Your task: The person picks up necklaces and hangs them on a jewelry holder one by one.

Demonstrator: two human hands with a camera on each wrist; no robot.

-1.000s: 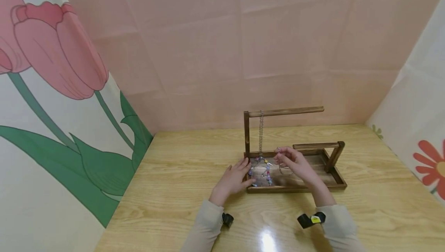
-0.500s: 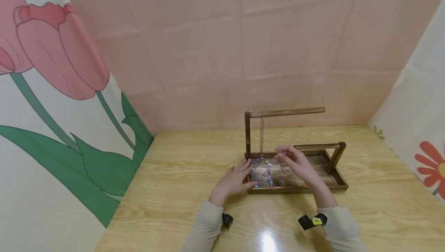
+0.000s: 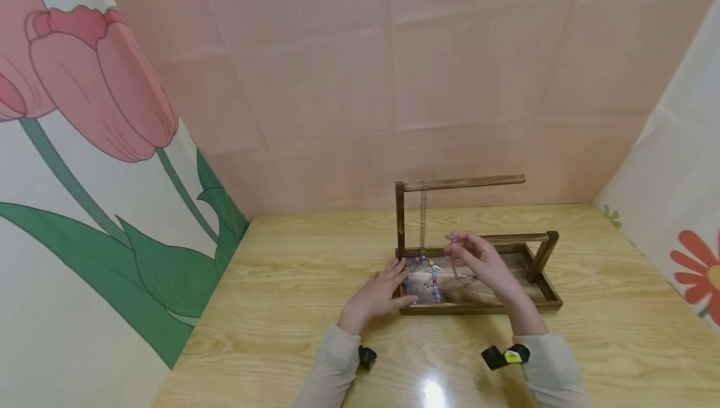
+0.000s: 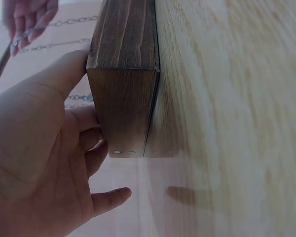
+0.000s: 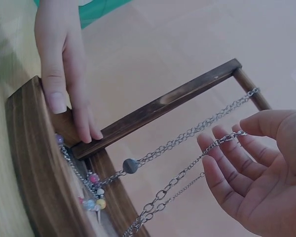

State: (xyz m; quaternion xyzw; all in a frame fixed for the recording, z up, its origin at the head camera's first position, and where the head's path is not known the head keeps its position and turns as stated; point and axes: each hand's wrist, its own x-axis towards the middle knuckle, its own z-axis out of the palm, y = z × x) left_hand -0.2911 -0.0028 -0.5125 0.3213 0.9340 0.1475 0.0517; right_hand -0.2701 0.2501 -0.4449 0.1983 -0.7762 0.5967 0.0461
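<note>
My right hand (image 3: pixel 479 259) is raised over the middle of a dark wooden tray stand (image 3: pixel 467 308). It pinches a silver chain necklace (image 5: pixel 164 193) between thumb and fingers, and the strands slope down toward the tray. My left hand (image 3: pixel 375 292) rests on the tray's left end, its fingers extended; in the left wrist view the thumb lies over the rim and fingertips touch the end wall (image 4: pixel 122 108). Another silver chain (image 3: pixel 424 217) hangs from the tall bar (image 3: pixel 472 181). Its lower part reaches colourful beads (image 3: pixel 435 283) lying in the tray's left part.
A lower bar (image 3: pixel 520 236) on a short post (image 3: pixel 542 255) stands at the tray's right end. The stand sits on a pale wooden table (image 3: pixel 292 270), with a pink backdrop (image 3: pixel 337 114) behind and flower-printed sheets at both sides.
My right hand has risen slightly and shifted a little right, still pinching the chain necklace. My left hand has stayed at the tray's left end.
</note>
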